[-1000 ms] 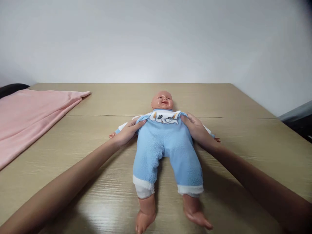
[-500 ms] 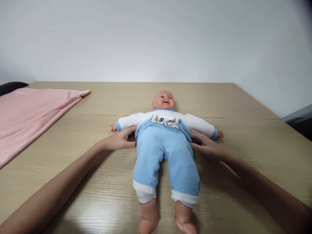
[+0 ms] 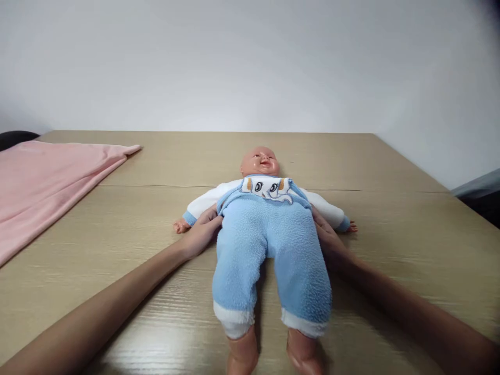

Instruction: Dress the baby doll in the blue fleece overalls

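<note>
A baby doll (image 3: 261,221) lies on its back in the middle of the table, head away from me and bare feet towards me. It wears blue fleece overalls (image 3: 242,245) with an embroidered animal face on the bib, over a white top (image 3: 207,201) with blue cuffs. My left hand (image 3: 205,226) is closed on the doll's left-of-view side at the waist, fingers partly hidden behind the cloth. On the opposite side my right hand (image 3: 325,234) grips the waist likewise, its fingertips out of sight.
A pink cloth (image 3: 50,187) is spread over the left part of the wooden table (image 3: 136,234). A pale wall (image 3: 250,62) rises behind the table's far edge. Dark objects show at the far left edge (image 3: 17,138) and right edge (image 3: 482,194).
Both hands have closed in tighter on the doll's sides. The doll's middle and bib have risen, its arms have shifted slightly towards me, and its legs look nearer.
</note>
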`<state>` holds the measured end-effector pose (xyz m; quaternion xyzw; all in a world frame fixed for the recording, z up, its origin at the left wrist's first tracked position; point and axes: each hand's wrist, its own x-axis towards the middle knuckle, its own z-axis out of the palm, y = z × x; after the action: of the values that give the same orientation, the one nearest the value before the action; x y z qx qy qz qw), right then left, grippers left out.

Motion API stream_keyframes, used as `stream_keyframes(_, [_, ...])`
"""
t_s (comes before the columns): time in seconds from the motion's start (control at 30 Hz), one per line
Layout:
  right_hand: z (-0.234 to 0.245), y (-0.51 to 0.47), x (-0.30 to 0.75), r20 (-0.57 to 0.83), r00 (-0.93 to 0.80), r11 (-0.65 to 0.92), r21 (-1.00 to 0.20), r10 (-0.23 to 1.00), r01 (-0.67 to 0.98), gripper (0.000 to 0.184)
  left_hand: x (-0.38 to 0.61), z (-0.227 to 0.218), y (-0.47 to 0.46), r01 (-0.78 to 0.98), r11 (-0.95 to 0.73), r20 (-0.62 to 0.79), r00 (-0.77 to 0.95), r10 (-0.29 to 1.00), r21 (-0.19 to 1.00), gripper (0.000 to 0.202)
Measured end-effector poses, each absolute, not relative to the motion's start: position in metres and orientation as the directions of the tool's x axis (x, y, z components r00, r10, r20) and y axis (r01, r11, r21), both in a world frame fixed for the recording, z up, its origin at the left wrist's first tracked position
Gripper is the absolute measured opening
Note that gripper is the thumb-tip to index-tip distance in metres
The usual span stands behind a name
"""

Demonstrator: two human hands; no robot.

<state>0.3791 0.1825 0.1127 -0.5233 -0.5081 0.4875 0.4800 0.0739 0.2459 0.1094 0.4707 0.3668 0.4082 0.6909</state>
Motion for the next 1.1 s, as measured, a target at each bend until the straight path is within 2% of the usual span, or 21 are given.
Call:
stream_keyframes(0.1, [0.117,0.183,0.379,-0.088,-0.027,-0.090,-0.994,0.996,-0.056,0.055,0.066,0.106,0.254,-0.204,0.222,-0.132,0.380,0.916,0.953,0.017])
stream_keyframes(0.2, [0.121,0.183,0.379,-0.119,-0.069,-0.127,-0.984,0.990,-0.124,0.048,0.062,0.105,0.261,-0.264,0.269,-0.158,0.377,0.913,0.926,0.017])
stream_keyframes(0.3, [0.120,0.183,0.382,-0.088,-0.005,-0.088,-0.986,0.996,-0.142,0.033,0.063,0.109,0.263,-0.336,0.284,-0.137,0.399,0.907,0.898,0.013])
stream_keyframes(0.4, [0.115,0.187,0.388,-0.003,0.105,0.001,-0.999,0.994,-0.037,0.023,0.067,0.109,0.261,-0.381,0.213,-0.056,0.385,0.921,0.900,0.024])
stream_keyframes(0.53, [0.109,0.194,0.392,0.063,0.106,0.051,-0.992,0.992,0.114,0.033,0.067,0.100,0.261,-0.334,0.101,-0.006,0.276,0.961,0.937,0.037])
stream_keyframes(0.67, [0.099,0.196,0.391,0.129,0.119,0.105,-0.977,0.985,0.185,0.039,0.063,0.091,0.266,-0.281,-0.048,0.061,0.037,0.997,0.958,0.040])
stream_keyframes(0.77, [0.093,0.191,0.391,0.214,0.173,0.171,-0.958,0.961,0.230,0.038,0.059,0.091,0.269,-0.279,-0.127,0.126,-0.021,0.992,0.952,0.039])
stream_keyframes(0.9, [0.111,0.188,0.385,0.410,0.229,0.296,-0.865,0.883,0.406,0.023,0.060,0.095,0.269,-0.231,-0.215,0.215,-0.025,0.976,0.949,0.035])
stream_keyframes(0.97, [0.135,0.198,0.376,0.528,0.176,0.384,-0.773,0.831,0.505,0.014,0.062,0.096,0.269,-0.246,-0.204,0.204,-0.025,0.979,0.948,0.042])
stream_keyframes(1.03, [0.166,0.217,0.359,0.600,0.012,0.473,-0.641,0.800,0.604,0.005,0.064,0.096,0.269,-0.258,-0.204,0.204,-0.025,0.979,0.944,0.045])
stream_keyframes(1.1, [0.196,0.246,0.335,0.589,-0.212,0.569,-0.526,0.780,0.632,0.005,0.065,0.096,0.268,-0.243,-0.236,0.235,-0.035,0.971,0.941,0.045])
